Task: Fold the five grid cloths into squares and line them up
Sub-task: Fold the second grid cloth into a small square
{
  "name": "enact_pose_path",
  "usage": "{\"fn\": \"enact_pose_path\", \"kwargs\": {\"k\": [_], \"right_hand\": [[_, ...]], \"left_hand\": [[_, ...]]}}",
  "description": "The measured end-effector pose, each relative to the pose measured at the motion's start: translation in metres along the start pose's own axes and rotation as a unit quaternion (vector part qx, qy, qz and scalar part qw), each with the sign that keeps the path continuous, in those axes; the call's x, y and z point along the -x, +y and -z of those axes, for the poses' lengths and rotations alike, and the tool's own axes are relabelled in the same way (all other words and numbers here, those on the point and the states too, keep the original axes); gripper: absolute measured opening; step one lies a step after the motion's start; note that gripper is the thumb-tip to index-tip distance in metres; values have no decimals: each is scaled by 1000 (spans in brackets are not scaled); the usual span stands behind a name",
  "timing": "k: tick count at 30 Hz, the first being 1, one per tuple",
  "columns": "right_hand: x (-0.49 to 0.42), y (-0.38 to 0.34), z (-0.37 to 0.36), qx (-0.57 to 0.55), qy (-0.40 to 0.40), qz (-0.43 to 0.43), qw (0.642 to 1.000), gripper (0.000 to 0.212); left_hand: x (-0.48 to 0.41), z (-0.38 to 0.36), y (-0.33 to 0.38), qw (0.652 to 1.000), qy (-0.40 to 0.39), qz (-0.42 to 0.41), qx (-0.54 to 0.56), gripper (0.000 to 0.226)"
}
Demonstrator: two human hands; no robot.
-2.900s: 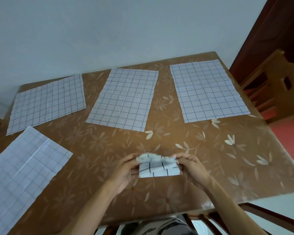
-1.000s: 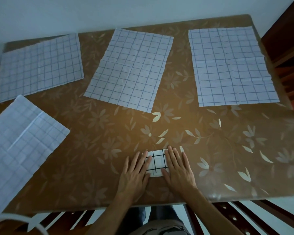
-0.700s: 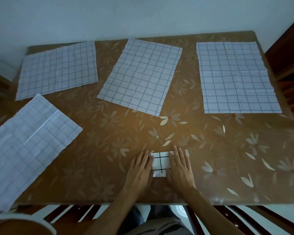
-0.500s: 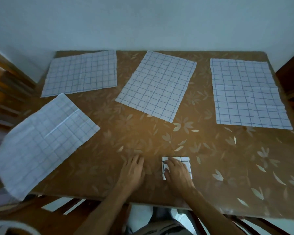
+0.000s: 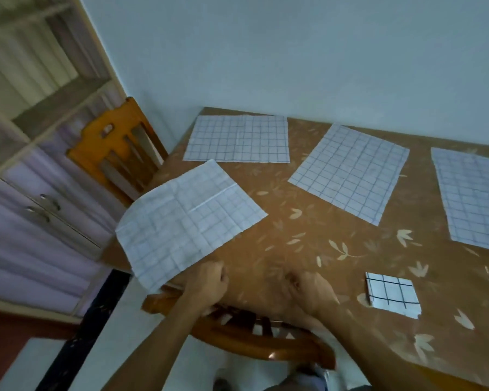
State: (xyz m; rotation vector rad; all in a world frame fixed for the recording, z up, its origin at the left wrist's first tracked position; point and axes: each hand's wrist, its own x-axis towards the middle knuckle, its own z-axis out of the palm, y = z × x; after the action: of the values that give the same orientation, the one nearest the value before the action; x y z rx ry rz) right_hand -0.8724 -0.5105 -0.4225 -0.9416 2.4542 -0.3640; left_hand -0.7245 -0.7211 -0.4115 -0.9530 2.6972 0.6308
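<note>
Lying flat on the flowered brown table (image 5: 308, 249), the folded square (image 5: 393, 295) is resting in the lower right of the frame, its edges tilting slightly clockwise, well apart from both hands. Four unfolded grid cloths are spreading across the rest of the top: the back cloth (image 5: 237, 139) at upper centre is running its long axis left to right, the middle cloth (image 5: 350, 172) is slanting from upper left down to lower right, and the right cloth (image 5: 474, 198) is running off the frame's right edge. The near cloth (image 5: 187, 221) is lying with its long axis from lower left to upper right, its lower left end overhanging the table corner.

The left hand (image 5: 209, 280) is curling its fingers just at that cloth's near edge; whether it is pinching the fabric cannot be told. The right hand (image 5: 311, 289) is resting on the table with fingers curled, nothing showing in it.

A wooden chair (image 5: 116, 153) is standing beyond the table's left end, with a cabinet (image 5: 40, 198) behind it.
</note>
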Motion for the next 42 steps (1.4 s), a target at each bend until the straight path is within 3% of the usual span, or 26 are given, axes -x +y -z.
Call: {"fn": "enact_pose_path", "kwargs": {"k": [6,11,14,18,21,27,31,36,39,42], "right_hand": [[-14,-105,-25,19,-28,39,999,32],[-35,-174,-45,74,-97,99,988,29],[-59,-200,-68,103,-106,166,975,51],[-88,-232,-94,165,-104,249,949,29],[-110,-255,-113,93,-103,207,968,36],[-156,-271,-155,133,-116,192,965,90],[-163,-263,-174,169,-142,185,958,118],[-155,-258,-190,137,-80,174,972,121],[-151,-255,-188,124,-71,197,970,107],[-149,-249,-187,96,-75,190,974,90]], "left_hand": [[28,36,-100,994,27,63,89,20],[48,45,-166,981,44,112,154,27],[57,47,-199,977,46,114,172,25],[55,39,-239,979,47,115,159,35],[35,36,-260,987,36,93,126,40],[-26,34,-281,999,-27,-14,11,60],[-62,17,-297,990,-86,-92,-67,103],[-86,22,-307,985,-60,-146,-69,72],[-92,33,-310,974,-46,-206,-88,48],[-96,38,-323,958,-73,-251,-121,48]]}}
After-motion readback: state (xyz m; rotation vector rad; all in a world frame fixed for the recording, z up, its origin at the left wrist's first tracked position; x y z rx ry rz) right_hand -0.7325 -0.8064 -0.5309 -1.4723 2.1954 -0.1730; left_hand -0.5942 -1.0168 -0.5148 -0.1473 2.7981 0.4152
